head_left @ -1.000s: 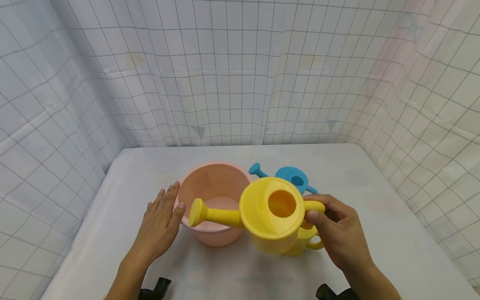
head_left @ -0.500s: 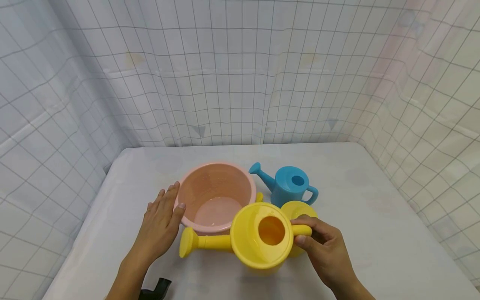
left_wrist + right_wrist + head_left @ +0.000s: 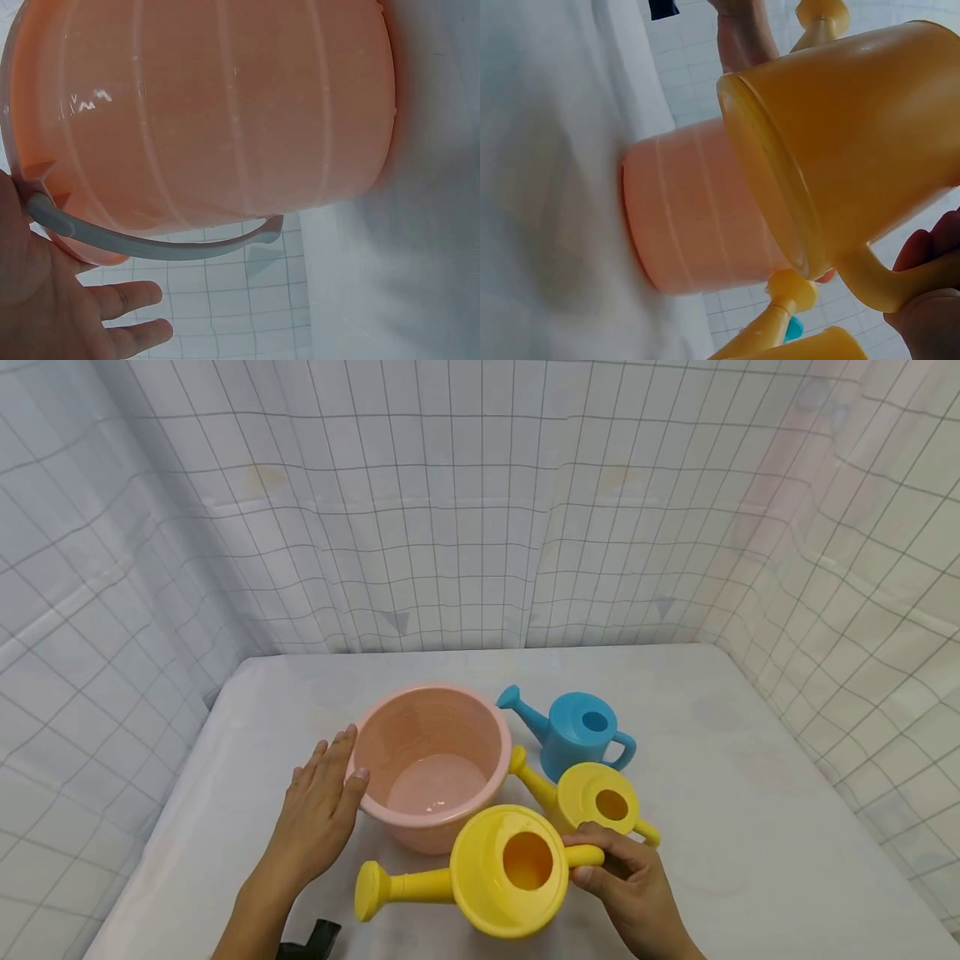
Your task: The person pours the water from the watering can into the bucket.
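My right hand (image 3: 626,881) grips the handle of a large yellow watering can (image 3: 480,881), its spout pointing left. The right wrist view shows the base of this watering can (image 3: 855,150) raised off the table. A pink bucket (image 3: 427,722) stands behind and to the left, with bright glints on its inside bottom. Against the bucket's left rim my left hand (image 3: 318,814) rests with straight fingers. A grey bail handle (image 3: 165,248) hangs down the bucket's side beside that hand in the left wrist view.
A smaller yellow watering can (image 3: 573,793) stands just behind the held one, right of the bucket. Behind it is a blue watering can (image 3: 573,743). White gridded curtains (image 3: 465,510) enclose the white table (image 3: 750,760). A black object (image 3: 318,939) shows at the bottom edge.
My right hand has brought the large yellow watering can from over the bucket's right rim toward me and slightly left, uncovering the smaller yellow one. The left hand has stayed at the rim.
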`<act>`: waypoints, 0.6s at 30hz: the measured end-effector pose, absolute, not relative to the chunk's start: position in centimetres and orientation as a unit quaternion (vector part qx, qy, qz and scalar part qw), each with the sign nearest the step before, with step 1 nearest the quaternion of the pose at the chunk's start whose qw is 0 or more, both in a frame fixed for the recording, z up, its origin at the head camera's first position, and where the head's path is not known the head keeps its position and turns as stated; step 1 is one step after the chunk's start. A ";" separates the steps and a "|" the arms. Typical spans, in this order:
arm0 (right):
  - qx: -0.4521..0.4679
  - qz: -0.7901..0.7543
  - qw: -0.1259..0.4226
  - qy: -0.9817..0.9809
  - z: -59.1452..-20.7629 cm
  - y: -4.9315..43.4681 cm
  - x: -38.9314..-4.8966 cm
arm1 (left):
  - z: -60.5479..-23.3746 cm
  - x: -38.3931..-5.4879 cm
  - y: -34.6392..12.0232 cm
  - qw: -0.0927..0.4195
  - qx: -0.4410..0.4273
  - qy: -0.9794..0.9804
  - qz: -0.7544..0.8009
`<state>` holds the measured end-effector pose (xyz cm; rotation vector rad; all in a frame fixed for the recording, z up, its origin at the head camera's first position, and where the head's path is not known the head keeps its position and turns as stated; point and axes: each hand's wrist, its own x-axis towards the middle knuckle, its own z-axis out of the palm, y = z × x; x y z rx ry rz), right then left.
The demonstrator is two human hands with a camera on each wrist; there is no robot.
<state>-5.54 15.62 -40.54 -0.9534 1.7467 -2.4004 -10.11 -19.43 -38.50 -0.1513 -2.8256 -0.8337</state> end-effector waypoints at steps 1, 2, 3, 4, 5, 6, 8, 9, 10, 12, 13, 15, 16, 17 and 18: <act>-0.302 -0.772 0.014 0.559 -40.7 15.6 -5.5 | -38.5 -10.1 -19.4 0.095 -0.051 -0.953 -0.282; -0.300 -0.773 0.014 0.559 -40.9 15.5 -5.5 | -38.4 -10.1 -19.5 0.093 -0.051 -0.953 -0.283; -0.297 -0.772 0.013 0.561 -41.1 15.5 -5.5 | -38.4 -10.1 -19.5 0.092 -0.051 -0.954 -0.283; -0.297 -0.769 0.008 0.565 -41.3 15.4 -5.5 | -38.4 -10.1 -19.5 0.089 -0.050 -0.954 -0.283; -0.296 -0.767 0.003 0.569 -41.5 15.4 -5.5 | -38.4 -10.1 -19.5 0.089 -0.050 -0.954 -0.283; -0.295 -0.766 -0.001 0.572 -41.7 15.4 -5.5 | -38.4 -10.1 -19.5 0.088 -0.049 -0.954 -0.282; -0.296 -0.760 -0.010 0.578 -42.1 15.3 -5.5 | -38.4 -10.1 -19.4 0.090 -0.049 -0.954 -0.282; -0.298 -0.758 -0.014 0.581 -42.3 15.2 -5.5 | -38.4 -10.1 -19.4 0.092 -0.049 -0.954 -0.282; -0.304 -0.754 -0.021 0.582 -42.5 15.2 -5.6 | -38.4 -10.1 -19.4 0.094 -0.050 -0.953 -0.282; -0.311 -0.748 -0.028 0.586 -42.8 15.1 -5.7 | -38.4 -10.1 -19.4 0.098 -0.052 -0.952 -0.284; -0.313 -0.746 -0.031 0.587 -42.9 15.1 -5.7 | -38.4 -10.1 -19.4 0.100 -0.052 -0.952 -0.285; -0.308 -0.747 -0.027 0.589 -43.1 15.0 -5.7 | -38.4 -10.1 -19.4 0.102 -0.053 -0.951 -0.286; -0.302 -0.749 -0.022 0.589 -43.2 15.0 -5.7 | -38.4 -10.1 -19.4 0.102 -0.053 -0.951 -0.286; -0.296 -0.751 -0.017 0.589 -43.2 15.0 -5.6 | -38.4 -10.0 -19.4 0.101 -0.053 -0.952 -0.286; -0.291 -0.753 -0.013 0.590 -43.3 15.0 -5.6 | -38.4 -10.0 -19.4 0.101 -0.053 -0.952 -0.285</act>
